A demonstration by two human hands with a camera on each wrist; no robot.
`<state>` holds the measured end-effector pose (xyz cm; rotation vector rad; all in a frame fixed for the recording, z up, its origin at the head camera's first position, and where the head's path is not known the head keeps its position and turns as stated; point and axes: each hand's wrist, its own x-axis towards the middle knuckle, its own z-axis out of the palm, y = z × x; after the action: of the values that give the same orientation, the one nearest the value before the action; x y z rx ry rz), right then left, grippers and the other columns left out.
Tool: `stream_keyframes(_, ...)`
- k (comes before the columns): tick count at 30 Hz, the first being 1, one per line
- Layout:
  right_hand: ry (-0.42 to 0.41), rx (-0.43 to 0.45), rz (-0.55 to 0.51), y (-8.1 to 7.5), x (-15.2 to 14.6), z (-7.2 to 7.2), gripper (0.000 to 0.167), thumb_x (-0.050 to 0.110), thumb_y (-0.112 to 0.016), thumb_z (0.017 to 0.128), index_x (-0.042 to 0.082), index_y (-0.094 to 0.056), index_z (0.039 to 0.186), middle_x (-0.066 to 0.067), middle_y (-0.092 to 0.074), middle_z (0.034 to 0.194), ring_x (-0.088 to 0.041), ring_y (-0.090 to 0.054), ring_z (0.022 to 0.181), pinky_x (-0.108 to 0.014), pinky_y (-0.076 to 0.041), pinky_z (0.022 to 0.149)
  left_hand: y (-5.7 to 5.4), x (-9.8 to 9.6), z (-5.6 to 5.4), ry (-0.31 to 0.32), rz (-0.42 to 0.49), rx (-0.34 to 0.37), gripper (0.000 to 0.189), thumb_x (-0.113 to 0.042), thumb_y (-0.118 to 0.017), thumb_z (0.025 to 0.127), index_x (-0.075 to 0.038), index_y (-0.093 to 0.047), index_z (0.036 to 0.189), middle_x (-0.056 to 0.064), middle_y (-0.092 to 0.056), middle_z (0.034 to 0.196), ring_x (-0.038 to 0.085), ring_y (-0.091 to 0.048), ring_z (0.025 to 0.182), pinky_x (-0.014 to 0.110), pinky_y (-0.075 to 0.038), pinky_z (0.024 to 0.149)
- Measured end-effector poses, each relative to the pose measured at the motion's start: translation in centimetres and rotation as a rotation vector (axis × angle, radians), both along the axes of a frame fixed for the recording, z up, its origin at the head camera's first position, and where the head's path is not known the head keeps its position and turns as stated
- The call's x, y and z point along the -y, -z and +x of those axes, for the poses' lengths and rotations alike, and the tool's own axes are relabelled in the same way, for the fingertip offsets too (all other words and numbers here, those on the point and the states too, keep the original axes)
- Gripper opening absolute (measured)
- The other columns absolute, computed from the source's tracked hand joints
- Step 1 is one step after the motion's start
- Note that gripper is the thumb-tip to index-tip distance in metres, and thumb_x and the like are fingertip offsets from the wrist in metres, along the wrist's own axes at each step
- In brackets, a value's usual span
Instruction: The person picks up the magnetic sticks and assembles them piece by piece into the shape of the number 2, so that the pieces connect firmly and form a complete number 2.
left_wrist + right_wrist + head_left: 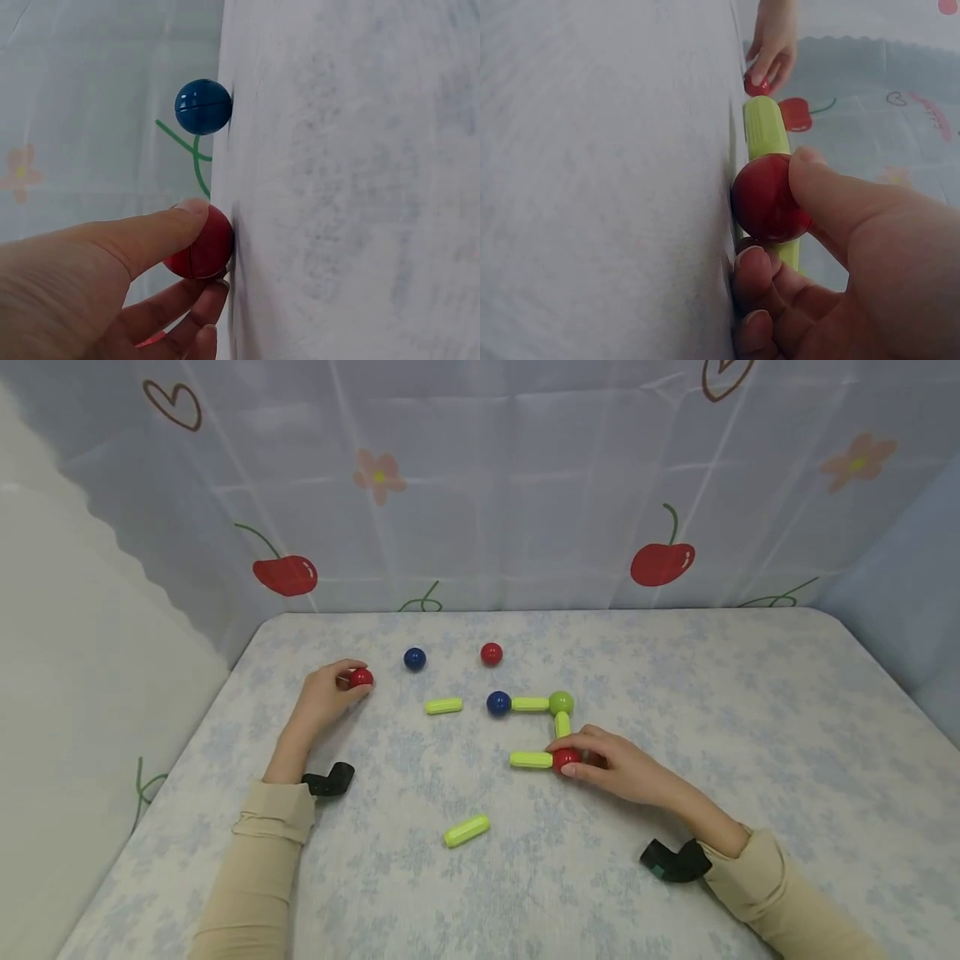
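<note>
At the table's left side, the left hand (327, 693) pinches a red ball (362, 677) between thumb and fingers; in the left wrist view the red ball (206, 244) touches the tabletop. My right hand (618, 764) grips another red ball (566, 762), the corner of a joined piece. From that ball one yellow-green stick (531, 760) points left, and a second stick (562, 724) runs back to a green ball (561, 702). A further stick (530, 703) links the green ball to a blue ball (498, 703). The right wrist view shows the thumb on the red ball (769, 198).
A loose blue ball (415, 659) and a loose red ball (491, 653) lie toward the back. One loose stick (444, 706) lies left of the joined piece, another stick (467, 831) nearer the front. A printed curtain (480, 510) hangs behind the table (405, 893).
</note>
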<state>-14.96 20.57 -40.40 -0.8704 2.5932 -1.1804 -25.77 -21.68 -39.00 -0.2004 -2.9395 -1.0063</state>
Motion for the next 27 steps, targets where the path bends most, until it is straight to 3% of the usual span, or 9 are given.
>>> stream_keyframes(6, 0.000, -0.011, 0.001, -0.1, 0.0, 0.0, 0.031, 0.024, -0.061, 0.093, 0.016, -0.061, 0.122, 0.003, -0.053, 0.098, -0.017, -0.048, 0.081, -0.030, -0.042, 0.066, -0.1, 0.3, 0.4, -0.006, -0.012, -0.006, 0.039, -0.019, -0.068, 0.087, -0.003, -0.057, 0.121, 0.021, -0.059, 0.105, 0.032, -0.052, 0.092, 0.046, -0.044, 0.080)
stream_keyframes(10, 0.001, -0.032, -0.006, 0.0, 0.0, 0.0, 0.030, 0.022, -0.061, 0.093, 0.014, -0.062, 0.122, 0.003, -0.053, 0.096, -0.016, -0.047, 0.079, -0.029, -0.041, 0.064, -0.5, 0.6, 0.7, 0.029, -0.024, 0.014, 0.037, -0.021, -0.071, 0.085, -0.005, -0.059, 0.116, 0.018, -0.060, 0.106, 0.031, -0.054, 0.095, 0.046, -0.045, 0.081)
stream_keyframes(15, 0.007, -0.043, -0.013, 0.1, 0.0, 0.0, 0.030, 0.021, -0.061, 0.093, 0.015, -0.062, 0.122, 0.004, -0.051, 0.094, -0.015, -0.045, 0.076, -0.029, -0.039, 0.062, -2.0, -0.3, 1.4, 0.150, 0.045, 0.022, 0.036, -0.017, -0.074, 0.082, -0.004, -0.060, 0.113, 0.017, -0.061, 0.107, 0.031, -0.058, 0.095, 0.044, -0.048, 0.081)
stream_keyframes(20, 0.013, -0.043, -0.009, 0.2, 0.1, -0.1, 0.030, 0.023, -0.061, 0.093, 0.016, -0.061, 0.122, 0.004, -0.051, 0.092, -0.015, -0.044, 0.074, -0.029, -0.038, 0.061, -3.1, -1.9, 2.2, 0.272, 0.204, 0.073, 0.035, -0.013, -0.075, 0.081, -0.003, -0.062, 0.111, 0.014, -0.060, 0.108, 0.027, -0.061, 0.093, 0.039, -0.051, 0.079)
stream_keyframes(24, 0.016, -0.053, -0.007, 0.2, 0.0, -0.2, 0.030, 0.022, -0.061, 0.093, 0.016, -0.062, 0.122, 0.004, -0.050, 0.092, -0.015, -0.044, 0.074, -0.028, -0.038, 0.060, -3.0, -4.1, 2.9, 0.409, 0.342, 0.173, 0.036, -0.010, -0.074, 0.082, -0.001, -0.061, 0.115, 0.014, -0.060, 0.109, 0.025, -0.062, 0.094, 0.034, -0.051, 0.079)
stream_keyframes(27, 0.016, -0.061, -0.006, 0.2, 0.0, -0.2, 0.030, 0.022, -0.061, 0.093, 0.015, -0.062, 0.122, 0.003, -0.050, 0.092, -0.014, -0.044, 0.074, -0.028, -0.038, 0.060, -2.3, -6.1, 3.4, 0.520, 0.369, 0.224, 0.040, -0.008, -0.073, 0.082, 0.000, -0.060, 0.119, 0.013, -0.060, 0.113, 0.023, -0.062, 0.095, 0.031, -0.051, 0.080)
